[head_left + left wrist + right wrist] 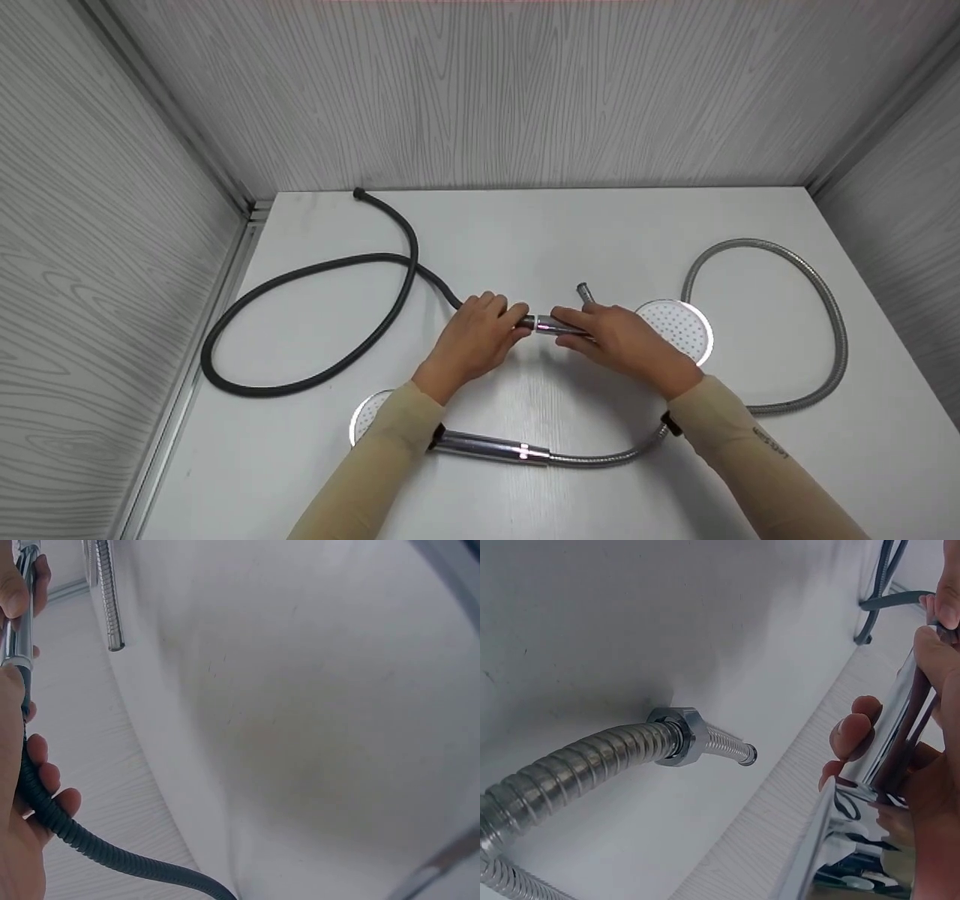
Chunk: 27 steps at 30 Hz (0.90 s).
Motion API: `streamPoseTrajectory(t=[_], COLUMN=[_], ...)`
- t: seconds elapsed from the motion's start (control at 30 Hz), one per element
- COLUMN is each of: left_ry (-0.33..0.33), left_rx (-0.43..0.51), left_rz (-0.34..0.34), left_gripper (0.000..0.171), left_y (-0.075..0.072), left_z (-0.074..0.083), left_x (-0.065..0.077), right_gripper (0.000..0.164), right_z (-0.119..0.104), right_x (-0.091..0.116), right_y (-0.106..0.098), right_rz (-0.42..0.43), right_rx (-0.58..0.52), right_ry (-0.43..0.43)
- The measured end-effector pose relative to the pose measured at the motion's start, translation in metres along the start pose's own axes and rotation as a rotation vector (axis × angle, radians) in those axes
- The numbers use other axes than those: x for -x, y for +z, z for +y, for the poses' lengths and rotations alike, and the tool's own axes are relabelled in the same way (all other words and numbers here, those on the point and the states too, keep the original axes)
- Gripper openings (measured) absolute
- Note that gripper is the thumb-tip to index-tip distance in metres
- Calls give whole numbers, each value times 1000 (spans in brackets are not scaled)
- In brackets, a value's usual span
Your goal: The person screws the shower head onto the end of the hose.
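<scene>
Evidently, our left hand [478, 337] grips the bendy-looking black ribbed hose [413, 259]; to its right, our right hand [622, 341] holds the round-headed chrome handset [679, 330], probably stiff and slippery, by the handle [549, 325], likely its surest grip.

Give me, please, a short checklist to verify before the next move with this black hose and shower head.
1. Left hand gripping the black hose near its end: ok.
2. Right hand holding the shower head by its handle: ok.
3. Hose end and handle lined up: ok, they meet end to end.
4. Joint tight: cannot tell; the threads do not show.
5. Black hose lying without crossing itself: not ok, it crosses once on the table.
6. Second shower head joined to the silver hose: ok, though tightness cannot be told.
</scene>
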<state>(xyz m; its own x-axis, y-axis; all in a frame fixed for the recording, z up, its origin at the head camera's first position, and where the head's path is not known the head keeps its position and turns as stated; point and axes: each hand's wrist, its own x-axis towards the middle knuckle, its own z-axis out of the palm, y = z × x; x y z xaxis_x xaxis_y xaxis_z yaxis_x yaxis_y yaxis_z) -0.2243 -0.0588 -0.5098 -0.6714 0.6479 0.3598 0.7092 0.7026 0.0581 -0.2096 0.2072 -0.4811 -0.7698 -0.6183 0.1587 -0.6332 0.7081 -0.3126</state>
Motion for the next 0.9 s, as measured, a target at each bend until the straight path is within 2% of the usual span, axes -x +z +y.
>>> streamPoseTrajectory(t=[0.13,0.37,0.73,0.9], left_ry=[-8,-15,10,3], left_rx=[6,6,-20,-12], left_rz=[-4,-4,34,20], left_gripper=[30,41,33,32], left_y=[-1,-2,-1,0], left_z=[1,1,0,-1], left_x=[0,-1,1,0], right_gripper=[39,41,41,41], right_z=[1,1,-2,-2], right_x=[0,-1,-1,-1], right_y=[0,0,-2,-2], right_rz=[5,6,-20,-23], right_rx=[8,14,6,13], right_ry=[-7,2,28,24])
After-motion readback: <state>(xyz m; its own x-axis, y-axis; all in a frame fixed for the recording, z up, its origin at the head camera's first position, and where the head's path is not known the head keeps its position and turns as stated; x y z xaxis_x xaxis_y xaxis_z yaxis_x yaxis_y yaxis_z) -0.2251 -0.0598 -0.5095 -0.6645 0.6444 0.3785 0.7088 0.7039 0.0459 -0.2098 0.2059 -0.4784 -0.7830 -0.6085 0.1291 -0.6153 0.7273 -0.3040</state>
